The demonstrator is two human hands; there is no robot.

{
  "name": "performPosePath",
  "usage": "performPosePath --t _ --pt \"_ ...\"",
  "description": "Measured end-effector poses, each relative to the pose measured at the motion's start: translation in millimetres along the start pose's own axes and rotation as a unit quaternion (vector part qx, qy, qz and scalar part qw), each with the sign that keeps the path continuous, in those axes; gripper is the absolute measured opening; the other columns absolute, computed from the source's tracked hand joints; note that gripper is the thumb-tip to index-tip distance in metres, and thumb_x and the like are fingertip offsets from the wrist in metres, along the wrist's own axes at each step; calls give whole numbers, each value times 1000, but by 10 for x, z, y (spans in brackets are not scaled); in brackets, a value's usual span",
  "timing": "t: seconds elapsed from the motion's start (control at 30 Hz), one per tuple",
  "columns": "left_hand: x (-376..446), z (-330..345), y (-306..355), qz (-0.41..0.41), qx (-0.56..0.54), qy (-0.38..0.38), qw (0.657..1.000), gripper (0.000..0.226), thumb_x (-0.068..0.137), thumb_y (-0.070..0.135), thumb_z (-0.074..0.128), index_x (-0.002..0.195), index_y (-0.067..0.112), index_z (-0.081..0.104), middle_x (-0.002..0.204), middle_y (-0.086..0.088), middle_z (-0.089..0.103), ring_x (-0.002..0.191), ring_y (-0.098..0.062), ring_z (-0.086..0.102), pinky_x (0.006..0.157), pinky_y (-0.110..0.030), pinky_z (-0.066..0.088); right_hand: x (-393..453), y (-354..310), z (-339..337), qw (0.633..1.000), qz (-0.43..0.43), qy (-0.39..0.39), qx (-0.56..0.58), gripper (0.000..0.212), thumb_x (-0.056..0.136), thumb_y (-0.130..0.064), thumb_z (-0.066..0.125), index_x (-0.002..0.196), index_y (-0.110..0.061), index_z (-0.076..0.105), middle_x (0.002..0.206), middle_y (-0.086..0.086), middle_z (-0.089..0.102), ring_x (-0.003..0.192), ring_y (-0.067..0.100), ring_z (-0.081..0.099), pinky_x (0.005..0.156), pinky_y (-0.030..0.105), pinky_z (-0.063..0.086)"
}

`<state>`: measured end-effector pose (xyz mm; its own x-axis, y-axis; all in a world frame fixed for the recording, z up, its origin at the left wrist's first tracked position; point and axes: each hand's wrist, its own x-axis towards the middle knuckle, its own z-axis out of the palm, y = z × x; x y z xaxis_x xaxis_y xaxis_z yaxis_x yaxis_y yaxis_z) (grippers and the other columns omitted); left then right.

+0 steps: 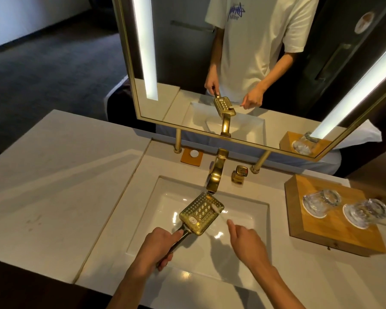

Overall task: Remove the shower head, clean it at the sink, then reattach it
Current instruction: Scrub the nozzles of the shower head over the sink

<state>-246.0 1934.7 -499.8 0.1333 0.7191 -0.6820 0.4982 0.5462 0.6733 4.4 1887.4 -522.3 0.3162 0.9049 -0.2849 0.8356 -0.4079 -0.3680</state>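
Left hand (158,246) grips gold shower head (201,213) handle over sink basin (250,262), under faucet (216,172); right hand (246,240) holds toothbrush (216,208) on its face; basin open all round; shirt print unreadable.

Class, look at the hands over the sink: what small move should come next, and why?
Probably sweep the toothbrush leftward across the nozzles. The left hand grips the handle, holding the gold shower head face up over the sink, and the right hand has the bristles at the face's right edge, so most rows look unbrushed.
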Motion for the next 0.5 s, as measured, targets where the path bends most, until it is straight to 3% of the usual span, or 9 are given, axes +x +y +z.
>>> performPosePath --t 0.07,0.17,0.27,0.4,0.5 --pt "8 -14 -14 -4 2 2 1000 50 94 43 64 57 13 47 45 -7 53 29 -18 39 36 -20 31 -198 -66 183 999 -28 -23 -18 62 99 -62 16 60 -27 50 57 -5 55 55 7 53 52 24 38" --pt "15 -29 -33 -12 9 1 1000 51 94 44 63 57 14 48 44 -7 53 28 -17 39 35 -20 32 -297 -82 246 998 -34 -29 -35 60 99 -64 14 60 -29 44 59 -7 52 58 11 51 55 29 40" --pt "-6 -21 -32 -13 -1 -12 1000 51 94 45 63 58 13 48 46 -8 52 30 -18 39 37 -21 32 -80 -8 56 1000 -8 -7 -9 62 100 -62 16 62 -28 52 62 -7 57 59 11 55 57 29 43" --pt "-41 9 19 -15 12 -19 1000 51 95 44 62 58 12 49 48 -9 53 31 -19 39 37 -21 33 144 131 -103 999 50 4 8 66 102 -55 16 82 -19 67 74 0 63 69 16 59 65 30 46" --pt "-48 0 38 -14 25 -13 999 51 96 43 62 59 10 48 48 -10 53 30 -20 40 36 -22 34 20 110 7 998 51 -7 31 63 101 -57 17 71 -24 61 67 -5 60 62 10 55 57 28 42"
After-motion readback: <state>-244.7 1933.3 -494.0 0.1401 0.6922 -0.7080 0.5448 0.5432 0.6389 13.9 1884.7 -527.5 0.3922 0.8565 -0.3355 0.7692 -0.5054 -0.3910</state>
